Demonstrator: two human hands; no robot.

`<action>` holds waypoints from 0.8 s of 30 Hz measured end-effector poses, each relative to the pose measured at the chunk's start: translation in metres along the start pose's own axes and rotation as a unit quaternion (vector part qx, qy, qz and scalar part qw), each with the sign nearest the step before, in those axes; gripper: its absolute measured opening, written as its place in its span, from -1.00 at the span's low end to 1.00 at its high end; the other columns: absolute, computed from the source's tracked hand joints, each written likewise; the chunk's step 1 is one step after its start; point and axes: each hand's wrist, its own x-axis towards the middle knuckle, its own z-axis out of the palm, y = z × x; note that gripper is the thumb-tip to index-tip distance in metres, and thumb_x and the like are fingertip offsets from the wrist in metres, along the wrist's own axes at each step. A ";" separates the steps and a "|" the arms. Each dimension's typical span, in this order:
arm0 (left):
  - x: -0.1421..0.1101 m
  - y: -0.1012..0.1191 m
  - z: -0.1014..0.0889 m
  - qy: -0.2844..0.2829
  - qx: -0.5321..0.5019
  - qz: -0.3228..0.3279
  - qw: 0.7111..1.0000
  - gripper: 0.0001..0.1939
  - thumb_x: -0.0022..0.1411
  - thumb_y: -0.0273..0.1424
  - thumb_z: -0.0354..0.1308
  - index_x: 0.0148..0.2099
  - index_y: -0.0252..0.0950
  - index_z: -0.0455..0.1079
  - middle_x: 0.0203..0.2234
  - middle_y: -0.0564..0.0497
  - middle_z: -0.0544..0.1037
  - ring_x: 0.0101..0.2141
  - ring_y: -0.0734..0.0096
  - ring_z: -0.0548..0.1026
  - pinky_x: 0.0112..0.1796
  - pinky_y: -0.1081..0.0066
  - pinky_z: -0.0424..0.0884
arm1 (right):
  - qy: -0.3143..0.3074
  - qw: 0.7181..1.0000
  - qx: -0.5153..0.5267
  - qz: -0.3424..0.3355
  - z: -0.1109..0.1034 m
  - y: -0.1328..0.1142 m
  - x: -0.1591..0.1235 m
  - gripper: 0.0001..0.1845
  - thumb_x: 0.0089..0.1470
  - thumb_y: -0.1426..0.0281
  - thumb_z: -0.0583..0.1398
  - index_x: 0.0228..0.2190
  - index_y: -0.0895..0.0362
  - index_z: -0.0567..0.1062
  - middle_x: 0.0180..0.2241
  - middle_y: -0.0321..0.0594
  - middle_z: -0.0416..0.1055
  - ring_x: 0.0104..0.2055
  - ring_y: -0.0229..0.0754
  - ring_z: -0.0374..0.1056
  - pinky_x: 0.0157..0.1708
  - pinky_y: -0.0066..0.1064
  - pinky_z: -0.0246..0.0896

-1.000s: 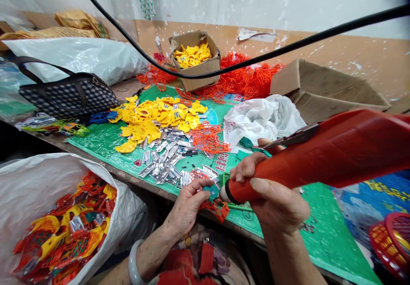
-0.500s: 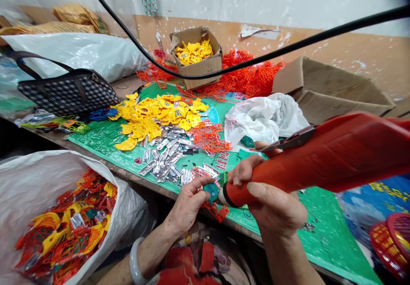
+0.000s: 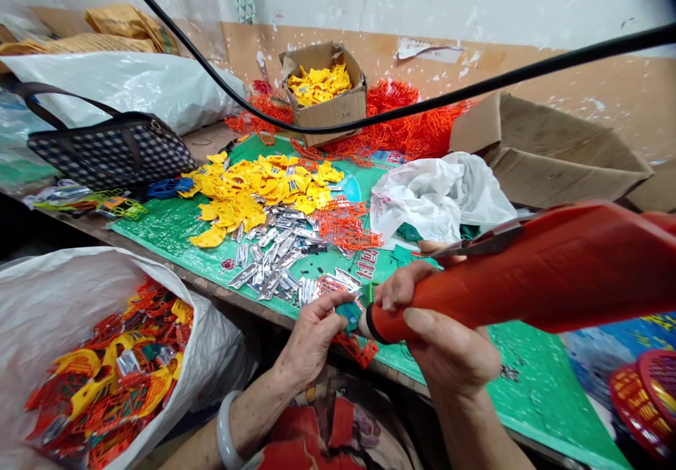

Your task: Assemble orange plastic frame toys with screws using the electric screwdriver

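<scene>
My right hand (image 3: 448, 339) is wrapped round a big red power tool (image 3: 533, 273), thumb on top, its black-ringed nose pointing left. My left hand (image 3: 311, 336) pinches a small assembled plastic piece (image 3: 355, 329) with red lattice and a teal part, held at the table's near edge right against the tool's nose. A black cable (image 3: 433, 96) from the tool arcs across the view. A pale bangle sits on my left wrist.
On the green mat (image 3: 169, 227) lie yellow plastic parts (image 3: 258, 188), silver metal strips (image 3: 274, 258) and red lattice pieces (image 3: 343, 227). A white sack (image 3: 63, 294) of mixed pieces stands left. Behind are a checked handbag (image 3: 113, 153), cardboard boxes (image 3: 324, 103), a white bag (image 3: 438, 199).
Both hands and the tool have stayed nearly in place; the tool's body has dipped slightly lower in view. The piece is still held against the nose.
</scene>
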 end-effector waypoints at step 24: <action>-0.002 0.016 0.010 0.028 -0.045 -0.015 0.998 -0.73 -0.14 -0.46 0.33 -0.27 -0.31 0.54 -0.44 0.06 0.58 -0.47 0.48 0.47 -0.37 0.50 0.35 | -0.035 0.999 -0.009 -0.025 -0.003 0.009 -0.010 -0.52 -0.05 0.45 0.32 -0.09 -0.09 0.36 -0.45 -0.43 0.41 -0.43 -0.24 0.37 -0.27 -0.26 0.33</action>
